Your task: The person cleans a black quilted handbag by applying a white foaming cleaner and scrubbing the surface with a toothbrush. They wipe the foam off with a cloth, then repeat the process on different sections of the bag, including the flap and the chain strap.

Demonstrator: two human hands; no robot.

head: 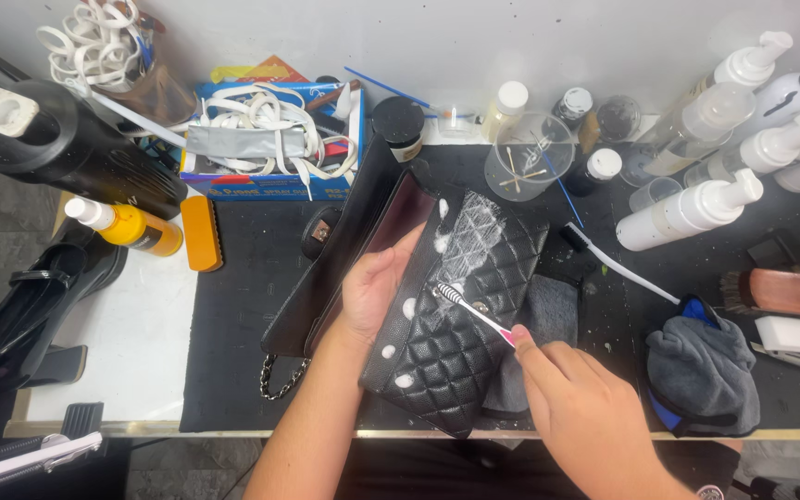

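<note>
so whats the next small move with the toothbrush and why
Probably sweep the toothbrush down the quilted bag flap toward the unspread foam blobs near the left hand, which braces the flap; the upper foam already looks brushed out.

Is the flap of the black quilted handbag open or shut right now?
Open. The quilted flap is folded out toward the person, foam dabbed on it, and the handbag's dark lining shows behind. The left hand steadies it.

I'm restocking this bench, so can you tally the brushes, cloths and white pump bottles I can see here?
Toothbrushes: 2, one in the right hand on the black bag, one spare on the mat
Wooden brush: 1
Grey cloths: 2
White pump bottles: 5
Total: 10
</note>
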